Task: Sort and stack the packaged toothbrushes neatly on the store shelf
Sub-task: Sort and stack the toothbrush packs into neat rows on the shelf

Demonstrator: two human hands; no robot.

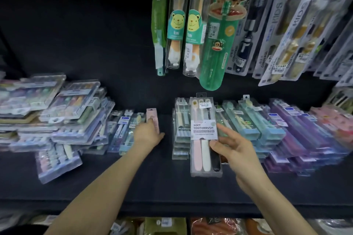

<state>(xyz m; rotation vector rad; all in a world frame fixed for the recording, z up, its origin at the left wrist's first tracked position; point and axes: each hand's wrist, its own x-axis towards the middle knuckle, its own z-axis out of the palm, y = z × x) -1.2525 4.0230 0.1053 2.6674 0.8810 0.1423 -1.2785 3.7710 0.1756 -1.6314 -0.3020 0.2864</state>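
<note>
Far left of the left hand, multi-brush blister packs (57,112) lie in loose, slanting heaps on the black shelf (168,187). Just beside that hand, on its left, are a few slim clear packs (124,129). The left hand (148,134) reaches in with its fingers laid on a pink slim pack (152,118) and its thumb stretched out to the right. Whether the fingers curl round the pack cannot be told. Between the hands stands a stack of grey-striped packs (179,139). The right hand (233,150) pinches a three-brush pack (205,135) labelled SOFT TOOTHBRUSH, thumb on its front and forefinger out straight by its right edge. Inside it are a pink, a white and a black brush. To the right of this hand lie rows of teal packs (254,122), purple packs (298,131) and pink packs (332,120). Above the right hand hang bear-printed tubes (176,25), a green monkey case (219,47) and KIDS packs (282,30).
</note>
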